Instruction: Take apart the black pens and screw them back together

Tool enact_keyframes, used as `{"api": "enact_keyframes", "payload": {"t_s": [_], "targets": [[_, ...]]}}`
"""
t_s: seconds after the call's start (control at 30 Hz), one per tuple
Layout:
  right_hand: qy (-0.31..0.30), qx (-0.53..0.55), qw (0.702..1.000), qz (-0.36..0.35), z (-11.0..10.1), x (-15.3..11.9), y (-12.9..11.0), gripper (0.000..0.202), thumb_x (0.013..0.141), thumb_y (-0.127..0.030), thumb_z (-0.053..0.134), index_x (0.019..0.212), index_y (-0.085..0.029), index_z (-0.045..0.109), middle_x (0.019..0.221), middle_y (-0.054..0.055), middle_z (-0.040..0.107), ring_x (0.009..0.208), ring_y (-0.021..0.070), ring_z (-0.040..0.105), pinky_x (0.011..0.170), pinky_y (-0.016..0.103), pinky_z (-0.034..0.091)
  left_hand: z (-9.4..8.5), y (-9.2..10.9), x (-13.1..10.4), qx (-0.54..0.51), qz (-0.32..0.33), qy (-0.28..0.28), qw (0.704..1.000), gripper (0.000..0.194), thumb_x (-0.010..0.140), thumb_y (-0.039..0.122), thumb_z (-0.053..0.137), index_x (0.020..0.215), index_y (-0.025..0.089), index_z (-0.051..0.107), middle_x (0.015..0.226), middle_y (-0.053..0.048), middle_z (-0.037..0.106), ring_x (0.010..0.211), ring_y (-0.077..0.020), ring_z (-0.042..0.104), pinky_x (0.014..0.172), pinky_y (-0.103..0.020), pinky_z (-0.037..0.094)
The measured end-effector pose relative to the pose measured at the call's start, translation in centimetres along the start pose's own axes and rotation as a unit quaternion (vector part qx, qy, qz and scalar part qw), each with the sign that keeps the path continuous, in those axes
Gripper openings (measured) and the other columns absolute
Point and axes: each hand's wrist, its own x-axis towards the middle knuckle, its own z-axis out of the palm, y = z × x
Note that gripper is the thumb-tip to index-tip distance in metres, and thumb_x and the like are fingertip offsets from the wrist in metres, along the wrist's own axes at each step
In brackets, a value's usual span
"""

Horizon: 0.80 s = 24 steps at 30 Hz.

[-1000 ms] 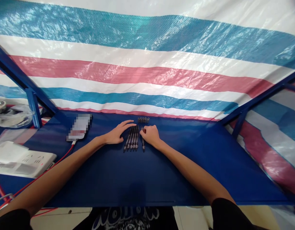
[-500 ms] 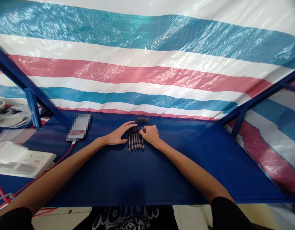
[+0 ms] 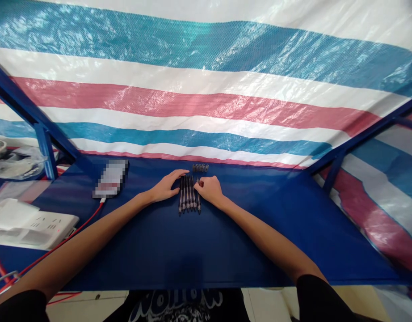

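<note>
Several slim pens (image 3: 187,197) lie side by side on the blue table, with dark upper parts, clear barrels and dark ends toward me. At their left, my left hand (image 3: 165,187) is open, fingers reaching past their far ends and thumb at the leftmost pen. My right hand (image 3: 209,190) is closed at the right side, thumb and fingers on the upper part of the rightmost pen (image 3: 199,205), which they partly hide. Just beyond the pens stands a short row of small grey cylinders (image 3: 200,168), apart from both hands.
A phone (image 3: 110,179) with a red cable (image 3: 88,219) lies at the left. Farther left are a white power strip (image 3: 55,228) and plastic bags (image 3: 18,165). Striped sheeting (image 3: 206,107) rises behind the blue table (image 3: 259,241), between blue frame bars (image 3: 45,150).
My left thumb has moved in slightly toward the pens. The pens' near ends have shifted a little and sit closer together. My right hand has barely moved.
</note>
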Motion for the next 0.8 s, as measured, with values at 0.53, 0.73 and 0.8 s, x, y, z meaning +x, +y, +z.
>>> {"api": "enact_keyframes", "payload": {"t_s": [0.53,0.73,0.8], "targets": [[0.008,-0.028,1.000,-0.001,-0.3,-0.1,-0.2,0.027,0.084,-0.028,0.051,0.066,-0.016,0.065,0.065,0.004,0.067,0.061,0.0146,0.056,0.070,0.028,0.030,0.7,-2.2,2.9,-0.001,-0.048,0.020,0.999,0.072,0.055,0.002,0.035,0.120,0.020,0.060,0.123,-0.003,0.064,0.117,-0.0177,0.057,0.105,-0.040,0.044],[0.003,-0.034,0.999,0.004,-0.6,-0.1,-0.3,0.028,0.086,-0.029,0.049,0.069,-0.016,0.067,0.069,0.006,0.070,0.063,0.0164,0.057,0.070,0.030,0.030,0.7,-0.9,2.7,0.066,-0.048,-0.015,0.997,0.078,0.059,-0.001,0.034,0.130,0.022,0.054,0.129,-0.001,0.059,0.121,-0.0178,0.052,0.109,-0.039,0.039],[-0.004,-0.037,0.999,0.005,-0.5,-0.2,-0.2,0.028,0.086,-0.030,0.048,0.070,-0.016,0.067,0.070,0.006,0.070,0.064,0.0169,0.058,0.070,0.030,0.030,0.7,-0.8,2.8,0.075,-0.054,-0.016,0.996,0.077,0.061,-0.001,0.034,0.131,0.022,0.054,0.129,-0.002,0.059,0.121,-0.0182,0.051,0.109,-0.039,0.039]]}}
